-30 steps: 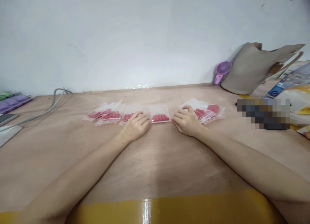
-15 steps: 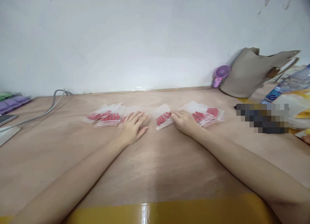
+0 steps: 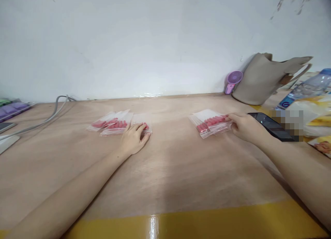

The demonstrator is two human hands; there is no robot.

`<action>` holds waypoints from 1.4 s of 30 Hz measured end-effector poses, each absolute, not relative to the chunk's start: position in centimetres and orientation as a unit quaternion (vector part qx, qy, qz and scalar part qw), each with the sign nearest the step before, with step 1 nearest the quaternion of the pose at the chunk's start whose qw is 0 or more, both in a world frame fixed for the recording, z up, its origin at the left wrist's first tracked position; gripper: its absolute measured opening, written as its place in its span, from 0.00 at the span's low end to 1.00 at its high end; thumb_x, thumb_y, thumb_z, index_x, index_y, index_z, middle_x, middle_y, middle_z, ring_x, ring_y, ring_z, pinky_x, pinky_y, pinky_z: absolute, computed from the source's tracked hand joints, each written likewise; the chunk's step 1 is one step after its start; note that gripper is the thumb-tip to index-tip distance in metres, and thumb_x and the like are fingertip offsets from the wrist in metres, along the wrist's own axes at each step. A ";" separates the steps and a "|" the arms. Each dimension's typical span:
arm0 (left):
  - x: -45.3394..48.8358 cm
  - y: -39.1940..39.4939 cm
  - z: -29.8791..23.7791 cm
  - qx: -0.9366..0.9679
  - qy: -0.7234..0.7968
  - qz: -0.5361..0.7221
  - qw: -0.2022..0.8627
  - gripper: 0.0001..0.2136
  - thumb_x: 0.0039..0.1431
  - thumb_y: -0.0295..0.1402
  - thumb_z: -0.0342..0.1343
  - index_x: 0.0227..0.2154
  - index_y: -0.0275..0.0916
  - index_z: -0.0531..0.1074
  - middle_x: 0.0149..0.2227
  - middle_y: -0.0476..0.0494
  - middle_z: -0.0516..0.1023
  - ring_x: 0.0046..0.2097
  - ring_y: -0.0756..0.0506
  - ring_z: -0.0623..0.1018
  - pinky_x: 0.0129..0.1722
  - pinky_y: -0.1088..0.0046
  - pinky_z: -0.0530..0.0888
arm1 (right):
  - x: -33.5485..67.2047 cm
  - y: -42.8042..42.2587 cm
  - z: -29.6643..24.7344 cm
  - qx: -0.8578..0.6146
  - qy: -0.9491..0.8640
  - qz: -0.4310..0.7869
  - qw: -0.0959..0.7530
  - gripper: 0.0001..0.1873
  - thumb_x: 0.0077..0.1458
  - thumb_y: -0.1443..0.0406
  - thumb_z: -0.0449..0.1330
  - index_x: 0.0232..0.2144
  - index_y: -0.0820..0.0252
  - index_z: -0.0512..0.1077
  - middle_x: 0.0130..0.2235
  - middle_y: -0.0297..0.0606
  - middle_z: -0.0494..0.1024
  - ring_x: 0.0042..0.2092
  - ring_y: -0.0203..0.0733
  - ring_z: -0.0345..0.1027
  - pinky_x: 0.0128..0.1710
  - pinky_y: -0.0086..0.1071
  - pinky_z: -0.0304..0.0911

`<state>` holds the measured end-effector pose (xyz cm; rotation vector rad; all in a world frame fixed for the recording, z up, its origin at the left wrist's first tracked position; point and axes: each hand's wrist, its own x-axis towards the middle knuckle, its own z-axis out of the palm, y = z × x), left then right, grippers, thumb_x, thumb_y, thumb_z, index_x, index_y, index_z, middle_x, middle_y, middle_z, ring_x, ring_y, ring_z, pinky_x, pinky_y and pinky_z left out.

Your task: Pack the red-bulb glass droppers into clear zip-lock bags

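Small clear plastic bags with red pieces inside lie on a wooden table (image 3: 165,170) in two groups. My left hand (image 3: 133,139) lies flat with spread fingers on the right end of the left group of bags (image 3: 117,122). My right hand (image 3: 244,126) has its fingers closed on the right edge of the stack of bags (image 3: 210,122) at the right.
A black phone (image 3: 271,126) lies just right of my right hand. Behind it stand a beige bag (image 3: 263,80), a small purple fan (image 3: 232,81) and a water bottle (image 3: 305,89). A grey cable (image 3: 49,116) and purple trays (image 3: 11,109) are at the far left. Yellow tape (image 3: 207,225) runs along the near edge.
My right hand has slid the middle bag rightward onto the right stack and moved to its right edge. My left hand has drawn left over the left group. A gap opened between the groups.
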<state>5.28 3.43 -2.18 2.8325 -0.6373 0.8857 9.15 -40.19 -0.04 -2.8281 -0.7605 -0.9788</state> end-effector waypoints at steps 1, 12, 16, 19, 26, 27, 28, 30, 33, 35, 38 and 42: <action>5.4 3.1 -2.0 0.930 -0.220 0.288 0.058 0.16 0.60 0.41 0.48 0.45 0.36 0.70 0.45 0.35 0.75 0.47 0.36 0.74 0.55 0.45 0.60 | 8.8 -39.8 0.5 -0.914 -0.255 -0.316 0.010 0.13 0.43 0.74 0.51 0.31 0.60 0.71 0.38 0.44 0.76 0.40 0.48 0.70 0.38 0.41 0.63; 5.1 -4.4 -3.0 0.908 -0.304 0.248 0.149 0.20 0.59 0.34 0.50 0.54 0.33 0.63 0.58 0.29 0.62 0.57 0.36 0.66 0.52 0.56 0.70 | 7.7 -24.2 -0.3 -0.828 -0.486 -0.221 0.173 0.07 0.52 0.67 0.56 0.34 0.61 0.71 0.35 0.43 0.75 0.38 0.42 0.67 0.38 0.35 0.62; 4.8 -2.4 -2.7 0.911 -0.304 0.205 0.189 0.17 0.61 0.33 0.48 0.51 0.35 0.68 0.54 0.34 0.68 0.54 0.39 0.71 0.53 0.59 0.70 | 8.5 -23.9 -1.9 -0.828 -0.457 -0.233 0.227 0.07 0.51 0.65 0.58 0.33 0.60 0.72 0.35 0.41 0.75 0.36 0.40 0.67 0.36 0.34 0.61; 5.1 -0.9 -2.4 0.901 -0.330 0.190 0.210 0.15 0.62 0.33 0.47 0.48 0.36 0.71 0.52 0.37 0.71 0.53 0.42 0.72 0.54 0.61 0.69 | 8.6 -24.7 -2.2 -0.838 -0.424 -0.227 0.257 0.12 0.49 0.65 0.59 0.38 0.60 0.71 0.39 0.43 0.73 0.36 0.41 0.67 0.35 0.34 0.62; 5.7 -0.2 -2.4 0.889 -0.365 0.175 0.214 0.14 0.63 0.30 0.45 0.47 0.39 0.73 0.54 0.39 0.70 0.54 0.43 0.72 0.53 0.63 0.70 | 9.3 -25.4 -3.1 -0.810 -0.478 -0.224 0.256 0.19 0.50 0.75 0.49 0.43 0.61 0.69 0.41 0.44 0.72 0.40 0.40 0.67 0.38 0.33 0.65; 5.8 -0.2 -2.4 0.888 -0.366 0.174 0.216 0.14 0.63 0.29 0.45 0.47 0.39 0.73 0.54 0.39 0.70 0.54 0.43 0.71 0.53 0.63 0.70 | 9.4 -25.4 -3.2 -0.803 -0.486 -0.239 0.249 0.18 0.51 0.75 0.49 0.43 0.61 0.69 0.41 0.44 0.73 0.41 0.41 0.67 0.38 0.34 0.65; 5.8 -0.2 -2.4 0.888 -0.365 0.174 0.219 0.14 0.63 0.29 0.45 0.47 0.39 0.73 0.54 0.39 0.70 0.54 0.44 0.71 0.54 0.62 0.69 | 9.5 -25.4 -3.3 -0.797 -0.489 -0.257 0.242 0.17 0.52 0.74 0.49 0.43 0.61 0.69 0.41 0.44 0.73 0.41 0.41 0.67 0.38 0.34 0.65; 5.8 -0.2 -2.4 0.888 -0.361 0.172 0.225 0.14 0.62 0.29 0.46 0.47 0.39 0.73 0.54 0.40 0.70 0.54 0.44 0.71 0.54 0.62 0.69 | 9.6 -25.4 -3.2 -0.786 -0.497 -0.296 0.219 0.14 0.55 0.72 0.50 0.41 0.62 0.70 0.39 0.44 0.74 0.39 0.39 0.67 0.37 0.32 0.65; 5.8 -0.3 -2.3 0.891 -0.356 0.168 0.226 0.14 0.62 0.29 0.46 0.46 0.38 0.73 0.53 0.39 0.70 0.54 0.43 0.72 0.53 0.61 0.69 | 9.6 -25.3 -2.8 -0.776 -0.499 -0.355 0.153 0.11 0.57 0.70 0.50 0.35 0.62 0.72 0.34 0.42 0.75 0.35 0.38 0.67 0.35 0.30 0.63; 5.7 -0.4 -2.2 0.895 -0.351 0.167 0.221 0.14 0.62 0.30 0.46 0.46 0.37 0.73 0.53 0.37 0.70 0.54 0.42 0.71 0.53 0.61 0.69 | 9.5 -25.4 -2.6 -0.775 -0.487 -0.388 0.107 0.11 0.58 0.70 0.50 0.30 0.62 0.73 0.30 0.40 0.75 0.32 0.37 0.65 0.34 0.31 0.60; 5.5 -0.4 -2.2 0.898 -0.344 0.170 0.213 0.14 0.62 0.32 0.47 0.46 0.38 0.73 0.53 0.37 0.70 0.53 0.42 0.71 0.53 0.61 0.69 | 9.6 -25.4 -2.5 -0.781 -0.468 -0.408 0.065 0.11 0.58 0.71 0.51 0.28 0.61 0.72 0.27 0.37 0.75 0.31 0.37 0.64 0.34 0.31 0.55; 5.5 -1.0 -2.3 0.895 -0.335 0.217 0.199 0.13 0.59 0.33 0.51 0.45 0.38 0.72 0.54 0.37 0.67 0.53 0.41 0.71 0.51 0.61 0.70 | 9.7 -25.2 -2.6 -0.795 -0.458 -0.395 0.049 0.12 0.57 0.72 0.50 0.27 0.62 0.71 0.28 0.38 0.74 0.31 0.36 0.62 0.34 0.32 0.51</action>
